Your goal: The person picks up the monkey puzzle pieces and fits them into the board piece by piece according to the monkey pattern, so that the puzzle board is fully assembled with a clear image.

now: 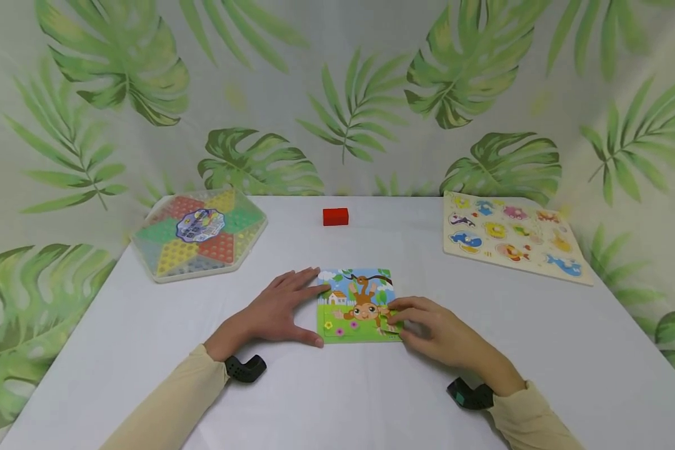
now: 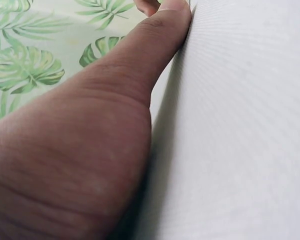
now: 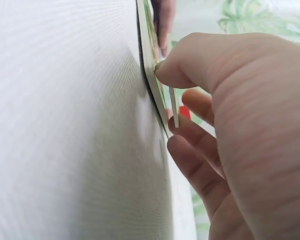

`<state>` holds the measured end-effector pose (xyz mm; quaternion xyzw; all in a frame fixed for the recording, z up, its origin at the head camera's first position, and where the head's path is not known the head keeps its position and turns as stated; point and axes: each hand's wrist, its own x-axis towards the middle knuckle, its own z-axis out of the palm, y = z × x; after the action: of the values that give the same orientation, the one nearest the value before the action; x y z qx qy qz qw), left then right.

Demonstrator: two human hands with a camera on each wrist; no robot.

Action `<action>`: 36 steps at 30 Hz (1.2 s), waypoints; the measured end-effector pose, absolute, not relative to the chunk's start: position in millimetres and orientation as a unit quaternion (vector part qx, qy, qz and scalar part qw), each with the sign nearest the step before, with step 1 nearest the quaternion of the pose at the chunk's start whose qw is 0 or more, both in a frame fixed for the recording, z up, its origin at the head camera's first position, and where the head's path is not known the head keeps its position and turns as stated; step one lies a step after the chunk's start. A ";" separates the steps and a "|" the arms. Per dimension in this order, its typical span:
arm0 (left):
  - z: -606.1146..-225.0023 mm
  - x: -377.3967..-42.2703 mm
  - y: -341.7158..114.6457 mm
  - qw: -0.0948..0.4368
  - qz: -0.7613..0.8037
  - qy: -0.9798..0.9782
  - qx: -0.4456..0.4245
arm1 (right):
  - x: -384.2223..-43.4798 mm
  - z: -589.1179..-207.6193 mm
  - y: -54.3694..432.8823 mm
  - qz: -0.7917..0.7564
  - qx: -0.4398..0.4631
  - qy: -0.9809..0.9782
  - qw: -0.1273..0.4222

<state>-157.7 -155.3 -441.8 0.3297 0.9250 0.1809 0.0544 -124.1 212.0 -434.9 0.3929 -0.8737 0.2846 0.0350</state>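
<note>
A square jigsaw puzzle [image 1: 351, 322] with a hanging monkey picture lies flat on the white table. My left hand [image 1: 278, 309] rests at its left side, fingers spread fairly straight, with the thumb by the lower left corner and a fingertip over the left edge. In the left wrist view the thumb [image 2: 155, 40] lies along the tabletop. At the puzzle's lower right corner my right hand [image 1: 441, 331] pinches a thin puzzle piece [image 1: 392, 324]. The right wrist view shows this piece [image 3: 174, 107] slightly raised off the board, between thumb and fingers.
A red block [image 1: 335, 217] stands at the back middle. To the back left lies a hexagonal Chinese checkers board [image 1: 239, 247] under a clear cover. A wooden sea-animal peg puzzle [image 1: 512, 234] is at the back right. A leaf-print cloth [image 1: 371, 37] hangs behind.
</note>
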 end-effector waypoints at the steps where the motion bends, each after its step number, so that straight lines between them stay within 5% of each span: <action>1: -442.8 -157.9 -155.5 0.054 0.180 0.925 0.330 | -124.1 -435.6 211.9 0.283 0.395 -0.873 0.036; 21: -440.4 -156.5 -154.9 0.056 0.173 0.928 0.326 | -125.3 -439.6 206.7 0.278 0.437 -0.853 0.067; 36: -444.2 -158.2 -156.3 0.048 0.169 0.928 0.328 | -122.3 -437.0 196.9 0.263 0.422 -0.867 0.037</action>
<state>-158.2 -156.3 -444.2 0.3277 0.9283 0.1688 0.0479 -122.3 196.9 -437.0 0.4215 -0.8670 0.2632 0.0369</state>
